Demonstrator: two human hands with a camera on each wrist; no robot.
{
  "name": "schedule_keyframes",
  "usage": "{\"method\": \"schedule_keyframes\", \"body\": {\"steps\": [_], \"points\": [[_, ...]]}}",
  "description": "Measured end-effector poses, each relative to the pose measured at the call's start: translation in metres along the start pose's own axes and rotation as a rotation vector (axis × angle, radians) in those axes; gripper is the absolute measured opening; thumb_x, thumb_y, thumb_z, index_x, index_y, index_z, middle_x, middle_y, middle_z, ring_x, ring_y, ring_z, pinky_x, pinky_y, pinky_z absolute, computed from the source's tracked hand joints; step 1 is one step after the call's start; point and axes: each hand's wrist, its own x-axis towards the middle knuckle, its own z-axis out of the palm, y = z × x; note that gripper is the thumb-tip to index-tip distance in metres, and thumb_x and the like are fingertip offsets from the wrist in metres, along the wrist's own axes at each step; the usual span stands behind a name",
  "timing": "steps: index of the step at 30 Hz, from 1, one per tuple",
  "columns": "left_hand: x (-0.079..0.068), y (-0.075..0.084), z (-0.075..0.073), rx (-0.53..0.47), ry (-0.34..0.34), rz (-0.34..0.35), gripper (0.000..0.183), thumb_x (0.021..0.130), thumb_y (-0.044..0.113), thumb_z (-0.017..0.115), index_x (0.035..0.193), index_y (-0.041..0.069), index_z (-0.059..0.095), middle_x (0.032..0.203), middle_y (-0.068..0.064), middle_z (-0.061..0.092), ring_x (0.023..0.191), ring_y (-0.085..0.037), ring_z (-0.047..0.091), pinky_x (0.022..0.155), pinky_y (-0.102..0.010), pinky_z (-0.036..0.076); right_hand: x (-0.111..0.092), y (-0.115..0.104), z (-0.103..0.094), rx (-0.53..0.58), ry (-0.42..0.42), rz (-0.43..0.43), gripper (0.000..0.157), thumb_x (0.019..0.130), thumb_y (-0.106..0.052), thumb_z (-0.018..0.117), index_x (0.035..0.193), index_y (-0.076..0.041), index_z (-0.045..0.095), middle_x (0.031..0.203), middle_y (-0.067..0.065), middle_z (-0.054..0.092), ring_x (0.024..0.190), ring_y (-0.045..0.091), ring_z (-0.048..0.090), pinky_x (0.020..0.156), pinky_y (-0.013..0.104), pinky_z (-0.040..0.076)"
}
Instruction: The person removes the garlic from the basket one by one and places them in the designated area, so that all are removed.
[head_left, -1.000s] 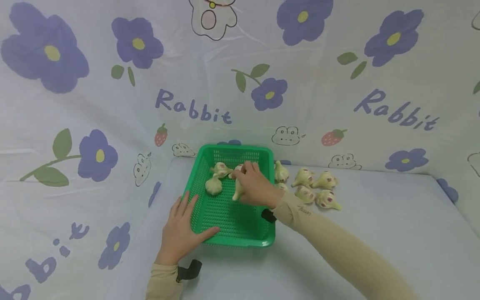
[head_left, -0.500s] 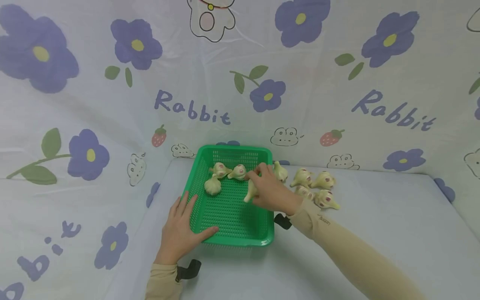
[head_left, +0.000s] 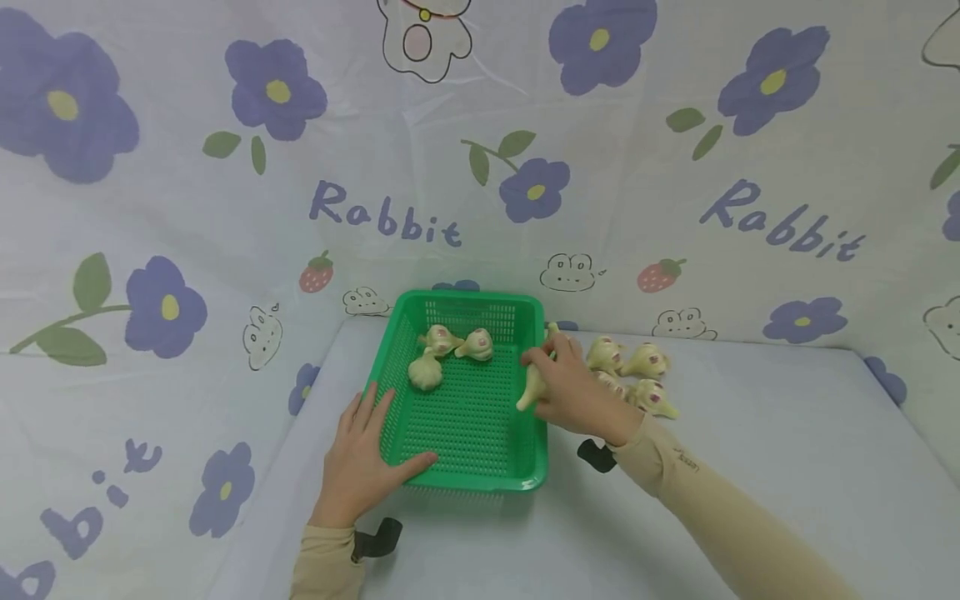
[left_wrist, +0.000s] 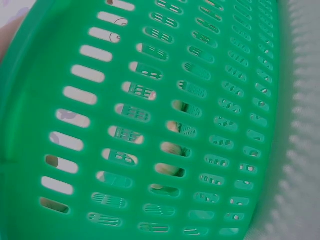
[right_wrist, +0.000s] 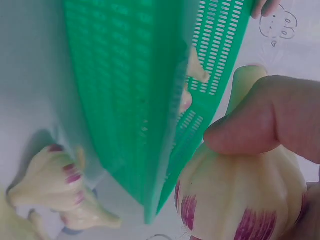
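Note:
My right hand [head_left: 576, 387] pinches a garlic bulb [head_left: 532, 388] over the basket's right rim. In the right wrist view, the thumb presses across the neck of this purple-streaked garlic bulb [right_wrist: 242, 195]. The green plastic basket [head_left: 465, 482] holds a plain garlic bulb [head_left: 426, 372] and two purple-marked ones, a left one [head_left: 439, 340] and a right one [head_left: 477, 344]. My left hand [head_left: 360, 467] rests on the basket's near left corner, fingers spread along the left rim and thumb over the front one. The left wrist view is filled by the slotted basket wall [left_wrist: 100, 120].
Right of the basket, several garlic bulbs [head_left: 647, 360] lie clustered on the white table [head_left: 750, 450]; my right hand partly covers some. A patterned cloth [head_left: 630, 167] hangs behind and to the left. The basket stands close to the back cloth.
My right hand has moved right with the garlic bulb, from inside the basket to over its right rim, uncovering the right marked bulb inside. My left hand has stayed in place.

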Motion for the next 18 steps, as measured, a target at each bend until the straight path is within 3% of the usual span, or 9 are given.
{"method": "schedule_keyframes", "body": {"steps": [6,18], "points": [[-0.003,0.003,0.001,0.003,0.006,-0.001,0.111,0.078,0.072,0.077,0.164,0.015,0.035,0.173,-0.014,0.025,0.158,-0.041,0.023,0.100,-0.072,0.048,-0.019,0.012,-0.002,-0.010,0.017,0.008,0.054,0.077,0.006,0.078,0.128,-0.001,0.062,0.119,0.020,0.048,0.107,0.033,0.046,0.074,0.036,0.050],[-0.010,0.008,0.000,0.004,0.003,-0.013,0.111,0.078,0.073,0.076,0.164,0.014,0.036,0.173,-0.014,0.025,0.158,-0.040,0.022,0.104,-0.073,0.046,-0.045,0.034,0.001,-0.031,0.073,-0.006,0.057,0.070,0.010,0.074,0.125,-0.002,0.062,0.116,0.021,0.049,0.106,0.036,0.042,0.077,0.039,0.044]]}}
